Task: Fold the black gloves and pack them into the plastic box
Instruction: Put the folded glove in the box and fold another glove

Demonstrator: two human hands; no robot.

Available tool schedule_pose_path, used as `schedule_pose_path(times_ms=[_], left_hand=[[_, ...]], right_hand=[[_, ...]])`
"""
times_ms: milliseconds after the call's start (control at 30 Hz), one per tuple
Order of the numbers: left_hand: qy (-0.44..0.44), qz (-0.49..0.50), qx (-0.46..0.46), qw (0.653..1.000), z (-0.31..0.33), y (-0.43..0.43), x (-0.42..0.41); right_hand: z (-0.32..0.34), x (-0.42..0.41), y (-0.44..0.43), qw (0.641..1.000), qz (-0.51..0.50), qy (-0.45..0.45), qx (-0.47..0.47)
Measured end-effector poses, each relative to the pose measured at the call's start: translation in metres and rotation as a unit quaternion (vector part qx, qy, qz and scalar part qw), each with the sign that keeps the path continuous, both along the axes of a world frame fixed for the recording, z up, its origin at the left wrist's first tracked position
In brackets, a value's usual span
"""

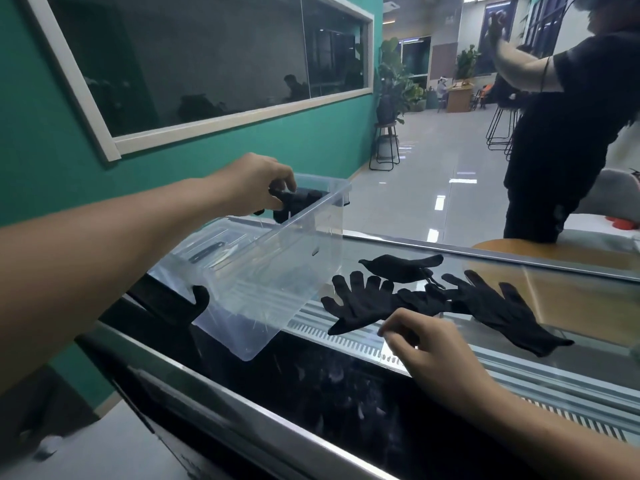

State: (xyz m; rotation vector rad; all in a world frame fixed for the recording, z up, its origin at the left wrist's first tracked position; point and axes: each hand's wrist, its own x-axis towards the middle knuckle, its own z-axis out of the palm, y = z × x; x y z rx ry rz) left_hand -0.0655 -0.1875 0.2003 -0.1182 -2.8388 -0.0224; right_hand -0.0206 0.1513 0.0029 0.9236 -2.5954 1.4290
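The left hand (252, 183) holds a folded black glove (294, 202) in a closed grip over the far end of the clear plastic box (263, 271) on the table (519, 372). The right hand (436, 355), fingers curled and empty, rests beside 2 flat gloves (433, 303). A third glove (401, 266) lies behind them.

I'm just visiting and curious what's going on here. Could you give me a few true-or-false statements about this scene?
1. The left hand holds a folded black glove over the plastic box. True.
2. The box has its lid on. False: it is open.
3. Several gloves lie flat on the counter. True.
4. The right hand grips a glove. False: it rests on the counter, holding nothing.
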Motion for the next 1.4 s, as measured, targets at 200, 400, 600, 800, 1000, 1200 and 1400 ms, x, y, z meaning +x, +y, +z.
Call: schedule_pose_path(times_ms=[200, 400, 600, 800, 1000, 1200, 1400], left_hand=[[0.031, -0.013, 0.021, 0.999, 0.003, 0.007, 0.005], [0.122, -0.071, 0.035, 0.989, 0.006, 0.038, 0.028], [0.156, -0.146, 0.025, 0.976, -0.007, 0.084, 0.053], [0.127, -0.166, 0.080, 0.975, -0.053, 0.120, 0.071], [0.044, -0.071, 0.191, 0.978, -0.130, 0.136, 0.082], [0.051, 0.007, 0.211, 0.976, -0.187, 0.135, 0.094], [0.077, 0.021, 0.255, 0.964, -0.211, 0.128, 0.098]], right_hand=[[0.000, 0.000, 0.000, 1.000, 0.004, 0.003, -0.002], [-0.001, 0.000, 0.000, 1.000, 0.002, 0.001, -0.010], [-0.001, 0.001, 0.001, 1.000, -0.003, -0.008, -0.022], [-0.001, -0.002, 0.005, 0.999, -0.033, 0.027, -0.021], [-0.001, -0.016, 0.017, 0.990, -0.052, 0.128, 0.023], [-0.008, -0.020, 0.017, 0.988, -0.041, 0.136, 0.065], [-0.012, -0.023, 0.015, 0.985, -0.042, 0.113, 0.125]])
